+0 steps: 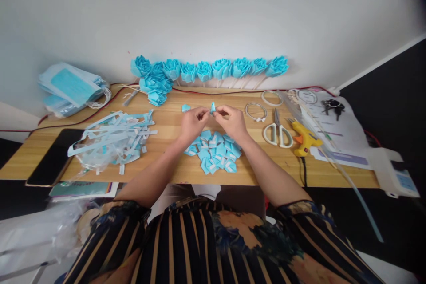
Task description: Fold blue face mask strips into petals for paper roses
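Between my two hands a small folded blue piece (pixel 213 107) stands upright, pinched at its lower part. My left hand (pixel 195 120) grips it from the left with closed fingers. From the right, my right hand (pixel 230 120) has thumb and finger closed on the same piece. Just below my hands lies a pile of blue folded squares (pixel 218 153), several with white strips on them. One more blue folded piece (pixel 186 108) rests on the table behind my left hand.
Blue flowers (pixel 221 69) line the wall. Strip scraps (pixel 115 140), a phone (pixel 55 155) and face masks (pixel 73 84) lie left. To the right are scissors (pixel 278 131), wire coils (pixel 256 111), a yellow glue gun (pixel 304 139), keys (pixel 333 106) and papers (pixel 346 128).
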`<control>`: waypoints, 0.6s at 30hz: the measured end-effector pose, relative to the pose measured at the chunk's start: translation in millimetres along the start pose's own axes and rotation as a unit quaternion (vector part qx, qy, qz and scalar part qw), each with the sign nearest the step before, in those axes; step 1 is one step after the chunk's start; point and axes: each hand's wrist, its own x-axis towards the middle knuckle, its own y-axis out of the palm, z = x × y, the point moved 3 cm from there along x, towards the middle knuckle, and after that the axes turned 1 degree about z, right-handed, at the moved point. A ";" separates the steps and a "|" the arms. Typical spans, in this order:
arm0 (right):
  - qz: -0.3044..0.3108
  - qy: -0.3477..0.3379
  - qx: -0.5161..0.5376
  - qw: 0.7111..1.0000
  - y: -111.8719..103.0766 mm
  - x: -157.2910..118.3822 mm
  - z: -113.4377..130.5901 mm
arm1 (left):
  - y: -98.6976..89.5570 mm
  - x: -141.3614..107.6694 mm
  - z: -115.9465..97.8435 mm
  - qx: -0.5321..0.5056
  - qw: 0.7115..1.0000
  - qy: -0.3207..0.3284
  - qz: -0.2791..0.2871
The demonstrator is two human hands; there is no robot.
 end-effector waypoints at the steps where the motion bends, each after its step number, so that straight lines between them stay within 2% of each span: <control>1: 0.002 0.014 0.014 1.000 -0.1 0.3 -0.8 | -1.0 0.6 -0.6 -0.004 1.000 -0.007 -0.003; 7: 0.003 0.071 0.104 0.992 -4.0 4.2 -9.2 | -8.5 4.2 -1.2 0.006 0.998 -0.047 -0.038; 10: -0.015 0.092 0.125 0.988 -7.2 7.0 -12.7 | -20.2 9.0 -5.1 -0.002 0.997 -0.050 -0.063; 13: -0.029 0.115 0.152 0.981 -8.9 8.7 -15.0 | -50.8 16.8 -22.1 0.032 0.995 -0.021 -0.090; 16: -0.021 0.119 0.187 0.975 -8.4 9.3 -15.5 | -98.2 20.1 -42.5 0.130 0.986 0.013 -0.108; 18: -0.015 0.118 0.204 0.972 -7.9 9.4 -15.6 | -131.5 16.2 -46.7 0.194 0.976 0.010 -0.102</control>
